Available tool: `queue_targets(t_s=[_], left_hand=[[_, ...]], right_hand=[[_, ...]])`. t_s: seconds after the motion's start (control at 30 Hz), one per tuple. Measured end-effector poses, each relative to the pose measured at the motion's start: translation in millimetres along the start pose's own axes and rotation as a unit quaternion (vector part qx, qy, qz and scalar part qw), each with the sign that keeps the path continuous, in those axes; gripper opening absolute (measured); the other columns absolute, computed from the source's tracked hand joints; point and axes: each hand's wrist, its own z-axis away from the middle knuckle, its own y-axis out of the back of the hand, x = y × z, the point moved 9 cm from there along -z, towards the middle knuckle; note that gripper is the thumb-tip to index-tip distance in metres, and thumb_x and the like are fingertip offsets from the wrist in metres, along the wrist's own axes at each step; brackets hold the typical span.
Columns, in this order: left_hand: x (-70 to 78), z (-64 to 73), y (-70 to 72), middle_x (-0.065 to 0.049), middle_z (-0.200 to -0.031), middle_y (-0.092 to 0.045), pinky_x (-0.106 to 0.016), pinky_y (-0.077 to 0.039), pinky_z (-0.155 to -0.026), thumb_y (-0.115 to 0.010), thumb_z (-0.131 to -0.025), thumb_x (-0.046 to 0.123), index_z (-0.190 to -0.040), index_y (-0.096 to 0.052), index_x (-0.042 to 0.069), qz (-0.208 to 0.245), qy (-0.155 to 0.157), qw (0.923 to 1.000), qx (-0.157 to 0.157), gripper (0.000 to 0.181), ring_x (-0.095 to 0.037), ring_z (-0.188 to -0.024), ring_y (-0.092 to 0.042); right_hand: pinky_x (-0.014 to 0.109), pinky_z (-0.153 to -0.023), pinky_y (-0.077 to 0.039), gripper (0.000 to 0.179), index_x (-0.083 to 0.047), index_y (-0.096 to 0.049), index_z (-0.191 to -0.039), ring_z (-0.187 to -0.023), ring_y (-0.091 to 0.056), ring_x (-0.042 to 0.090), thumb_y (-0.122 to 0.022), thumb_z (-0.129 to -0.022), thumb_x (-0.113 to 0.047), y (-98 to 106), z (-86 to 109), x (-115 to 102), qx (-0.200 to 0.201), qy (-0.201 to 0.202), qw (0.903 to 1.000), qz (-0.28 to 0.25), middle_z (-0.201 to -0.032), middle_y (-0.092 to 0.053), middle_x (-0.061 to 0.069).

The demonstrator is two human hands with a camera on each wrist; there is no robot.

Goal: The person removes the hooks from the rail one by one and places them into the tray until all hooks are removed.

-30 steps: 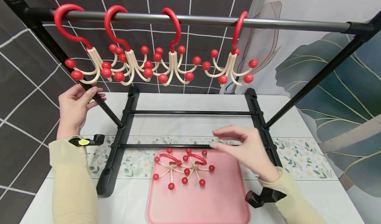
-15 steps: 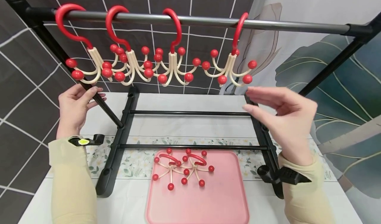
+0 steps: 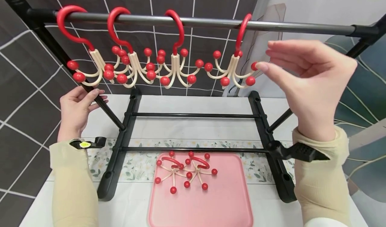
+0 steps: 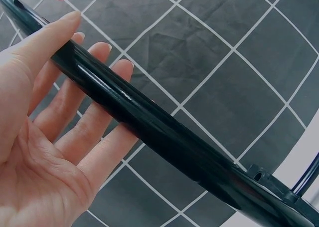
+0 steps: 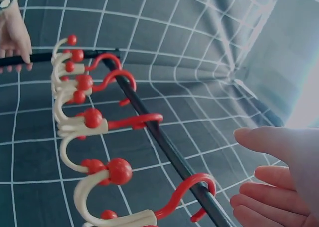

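My left hand [image 3: 75,109] holds the slanted black side post [image 4: 129,100] of a rack, thumb in front and fingers behind it. On the rack's top rail [image 3: 205,21] hang several cream claw hangers with red hooks and red ball tips. The rightmost claw hanger [image 3: 233,69] hangs just left of my right hand [image 3: 316,76]. That hand is raised below the rail, thumb and fingers apart, with nothing between them. Its thumb tip overlaps a red ball in the head view; whether they touch, I cannot tell. In the right wrist view the same hanger's red hook [image 5: 182,192] loops over the rail.
A pink tray [image 3: 223,200] lies in front of the rack, bearing two more claw hangers [image 3: 197,170]. Black base feet [image 3: 113,173] and two crossbars [image 3: 193,149] stand on the white table. A dark gridded cloth [image 3: 27,146] covers the back and left.
My right hand has risen from above the tray, up and to the right, to beside the rightmost hanger. My left hand stays on the post. The hangers hang as before.
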Motion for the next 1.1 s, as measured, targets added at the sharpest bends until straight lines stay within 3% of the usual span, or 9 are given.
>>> queue_targets(t_s=[0.1, 0.23, 0.47, 1.1], left_hand=[[-0.5, 0.4, 0.0, -0.012, -0.096, -0.075, -0.029, -0.06, -0.074, -0.072, -0.093, -0.002, -0.121, -0.066, -0.01, -0.003, 0.0, 1.0, -0.001, 0.03, -0.02, -0.081, -0.075], [-0.3, -0.9, -0.5, -0.012, -0.096, -0.075, -0.029, -0.06, -0.074, -0.072, -0.093, -0.002, -0.122, -0.065, -0.011, -0.002, -0.002, 1.0, -0.005, 0.031, -0.02, -0.081, -0.075], [-1.2, -0.2, -0.3, -0.012, -0.096, -0.075, -0.029, -0.06, -0.075, -0.072, -0.093, -0.002, -0.12, -0.067, -0.009, -0.003, 0.001, 1.0, -0.004, 0.028, -0.02, -0.08, -0.075], [0.2, 0.3, -0.5, -0.013, -0.095, -0.074, -0.031, -0.06, -0.074, -0.073, -0.092, -0.003, -0.119, -0.068, -0.009, 0.001, -0.002, 1.0, -0.002, 0.027, -0.02, -0.08, -0.076]], right_hand=[[0.03, -0.086, -0.059, 0.033, 0.007, -0.077, -0.102, -0.092, -0.075, 0.025, -0.091, -0.073, 0.003, -3.0, -8.5, 3.7, -0.006, 0.006, 0.998, 0.063, -0.1, -0.074, 0.021], [0.029, -0.087, -0.058, 0.033, -0.001, -0.079, -0.107, -0.095, -0.074, 0.02, -0.09, -0.077, -0.003, -9.8, -15.5, 15.5, -0.021, -0.007, 0.994, 0.108, -0.103, -0.076, 0.012], [0.026, -0.089, -0.056, 0.033, -0.004, -0.079, -0.108, -0.096, -0.074, 0.012, -0.09, -0.078, -0.007, -26.4, -22.6, 37.8, -0.044, -0.076, 0.9904, 0.107, -0.105, -0.076, 0.008], [0.022, -0.077, -0.056, 0.023, -0.005, -0.081, -0.103, -0.089, -0.074, 0.009, -0.088, -0.082, -0.014, -34.5, -28.1, 40.9, -0.05, -0.093, 0.9885, 0.108, -0.099, -0.077, 0.005]])
